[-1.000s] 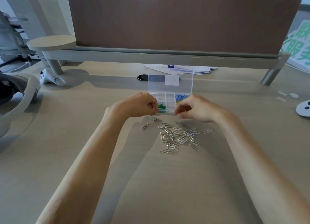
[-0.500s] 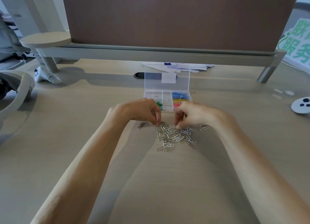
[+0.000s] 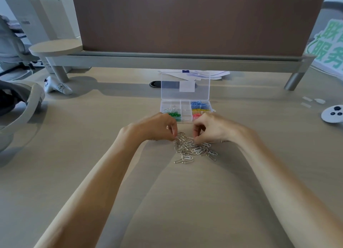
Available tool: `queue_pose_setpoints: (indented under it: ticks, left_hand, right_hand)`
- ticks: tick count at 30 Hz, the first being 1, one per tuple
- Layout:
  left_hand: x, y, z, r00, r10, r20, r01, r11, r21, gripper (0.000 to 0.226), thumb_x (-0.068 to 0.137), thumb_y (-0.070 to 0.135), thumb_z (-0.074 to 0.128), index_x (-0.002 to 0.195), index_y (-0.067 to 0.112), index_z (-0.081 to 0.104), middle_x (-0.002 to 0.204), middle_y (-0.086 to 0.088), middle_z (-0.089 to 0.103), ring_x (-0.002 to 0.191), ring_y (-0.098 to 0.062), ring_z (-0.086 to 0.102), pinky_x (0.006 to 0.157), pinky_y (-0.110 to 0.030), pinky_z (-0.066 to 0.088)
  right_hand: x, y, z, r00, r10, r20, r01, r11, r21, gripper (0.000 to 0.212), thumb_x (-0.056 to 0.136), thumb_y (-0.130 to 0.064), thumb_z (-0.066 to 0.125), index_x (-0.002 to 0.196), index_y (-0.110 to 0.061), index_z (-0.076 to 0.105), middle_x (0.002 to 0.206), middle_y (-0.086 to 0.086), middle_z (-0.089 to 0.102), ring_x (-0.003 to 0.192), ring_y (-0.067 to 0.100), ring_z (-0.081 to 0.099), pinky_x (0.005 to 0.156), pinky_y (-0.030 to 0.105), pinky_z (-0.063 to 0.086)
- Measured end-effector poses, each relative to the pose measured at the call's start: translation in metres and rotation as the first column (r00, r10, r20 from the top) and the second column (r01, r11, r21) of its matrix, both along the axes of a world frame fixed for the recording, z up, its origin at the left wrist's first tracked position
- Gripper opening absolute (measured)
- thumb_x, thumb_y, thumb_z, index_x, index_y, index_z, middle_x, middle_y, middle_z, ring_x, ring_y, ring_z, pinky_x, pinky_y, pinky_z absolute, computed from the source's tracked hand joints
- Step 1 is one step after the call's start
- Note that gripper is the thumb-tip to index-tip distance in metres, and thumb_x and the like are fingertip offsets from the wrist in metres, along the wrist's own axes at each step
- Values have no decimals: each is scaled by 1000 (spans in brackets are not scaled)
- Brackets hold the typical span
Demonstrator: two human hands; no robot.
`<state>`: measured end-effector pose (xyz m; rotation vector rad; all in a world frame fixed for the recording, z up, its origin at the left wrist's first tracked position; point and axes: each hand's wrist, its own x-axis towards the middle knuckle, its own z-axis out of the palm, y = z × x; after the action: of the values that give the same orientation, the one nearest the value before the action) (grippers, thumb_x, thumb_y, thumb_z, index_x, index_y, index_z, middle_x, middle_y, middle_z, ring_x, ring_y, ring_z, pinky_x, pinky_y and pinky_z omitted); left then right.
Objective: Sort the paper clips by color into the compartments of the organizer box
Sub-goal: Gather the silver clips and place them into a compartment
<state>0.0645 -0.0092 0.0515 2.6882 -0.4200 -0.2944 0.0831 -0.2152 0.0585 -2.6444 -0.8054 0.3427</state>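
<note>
Two hands work at the far edge of a heap of silver paper clips (image 3: 193, 149) on the counter (image 3: 92, 155), just in front of the open organizer box (image 3: 186, 109). The left hand (image 3: 157, 127) has its fingers curled down, tips touching the heap's far-left corner. Its grip looks drawn together as if to pinch, but the clips are too small to tell whether one is caught. In the box behind it, a few silver clips (image 3: 170, 109) lie in the far-left compartment and green clips (image 3: 174, 115) in the near-left one. The loose heap seems to hold only silver, so the step in hand is probably moving these into that far-left compartment. The right hand (image 3: 213, 129) also reaches down with thumb and forefinger bent onto the heap's top edge. Whether this grip holds a clip I cannot tell either. Blue clips (image 3: 199, 104), yellow clips (image 3: 201, 110) and pink clips (image 3: 196, 115) fill the right-hand compartments. To do this well, each hand should tease a clip off the heap's edge and not dig into the tangle, since interlocked wires may drag neighbours along. It should lift only once the pinch is firm. The drop should go well inside the silver compartment, clear of the low divider beside the green ones.
</note>
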Motion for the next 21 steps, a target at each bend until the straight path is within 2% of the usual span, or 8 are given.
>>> queue_pose_setpoints:
  ticks: [2,4,7,10,12,15,18,21]
  left_hand:
    - [-11,4,-4,992,13,122,-11,1000,-23,5,83,27,70,83,28,65,76,21,54,69,-2,51,60,-18,41]
    - [-22,7,-10,969,57,240,-30,993,-115,10,82,28,68,79,34,61,71,24,52,66,-3,49,61,-22,41]
    - [-36,12,-21,938,144,316,-70,970,-234,12,80,27,67,76,35,59,74,23,59,62,-5,49,66,-30,48]
    - [-46,15,-33,912,216,348,-123,955,-270,13,82,26,67,79,36,59,79,25,61,66,-5,51,70,-31,50]
    - [-49,14,-39,910,267,318,-158,931,-328,15,84,27,66,90,39,60,80,27,62,73,-4,55,74,-31,49]
    - [-55,9,-45,908,263,327,-143,927,-348,26,88,27,63,108,42,57,83,27,62,78,-3,56,73,-29,47]
    - [-61,5,-44,882,217,418,-66,935,-347,15,88,26,65,99,36,66,82,27,58,72,-2,52,67,-24,44]
    - [-67,-2,-45,876,111,470,42,952,-304,11,87,23,68,94,31,72,81,27,55,73,8,49,65,-20,42]
  right_hand:
    - [-3,-3,-1,999,-7,46,3,996,86,13,74,-22,77,86,-23,70,77,-12,62,67,2,51,57,13,39]
    - [-7,-6,-4,998,3,67,-15,985,173,18,78,-22,73,95,-26,69,80,-13,64,65,2,50,61,16,40]
    - [-13,-5,-11,995,34,94,-45,992,117,18,86,-27,68,103,-28,71,86,-16,65,71,-3,52,65,11,37]
    - [-15,-2,-16,994,55,97,-60,997,51,18,86,-26,68,104,-28,72,95,-12,69,86,2,57,79,20,43]
    - [-17,0,-17,992,65,111,-70,997,40,15,86,-26,69,101,-27,72,97,-11,68,91,5,59,84,24,45]
    - [-19,1,-15,989,66,135,-67,998,1,7,86,-28,67,92,-27,70,95,-9,67,90,8,58,81,26,46]
    - [-21,1,-16,989,54,139,-53,998,-14,4,84,-31,65,84,-28,63,89,-10,64,83,7,58,70,23,44]
    - [-22,1,-18,992,19,124,-19,1000,-3,8,82,-34,66,81,-28,60,83,-14,61,77,3,57,61,16,39]
